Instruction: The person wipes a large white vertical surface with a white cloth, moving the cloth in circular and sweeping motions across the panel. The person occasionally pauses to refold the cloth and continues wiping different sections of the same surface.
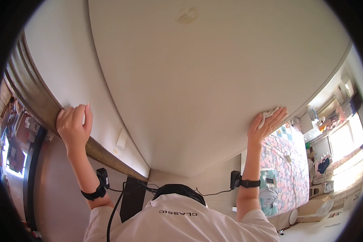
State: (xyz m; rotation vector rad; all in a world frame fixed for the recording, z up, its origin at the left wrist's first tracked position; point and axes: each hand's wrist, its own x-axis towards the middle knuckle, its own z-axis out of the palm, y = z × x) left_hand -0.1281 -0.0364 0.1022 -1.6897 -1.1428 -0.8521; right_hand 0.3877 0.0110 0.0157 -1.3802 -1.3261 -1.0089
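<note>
My right hand (pixel 267 122) lies flat against a broad off-white wall panel (pixel 199 81), near its right edge. A crumpled white cloth (pixel 264 117) sits under its palm, held between thumb and fingers. My left hand (pixel 75 124) is curled in a loose fist at the brown door frame (pixel 37 87), by the white wall strip beside it. A small pale patch shows inside its curl; whether that is wall or a held thing is unclear. High on the panel is a yellowish stain (pixel 187 15). Below the left hand, a white light switch (pixel 121 139) is set in the wall strip.
Both forearms wear black straps with small devices (pixel 235 180), and cables run from these to my collar. Right of the panel edge is a bedroom with a flowered bed (pixel 286 169), a white fan (pixel 323 208) and bright windows. Another cluttered room shows past the door frame at left.
</note>
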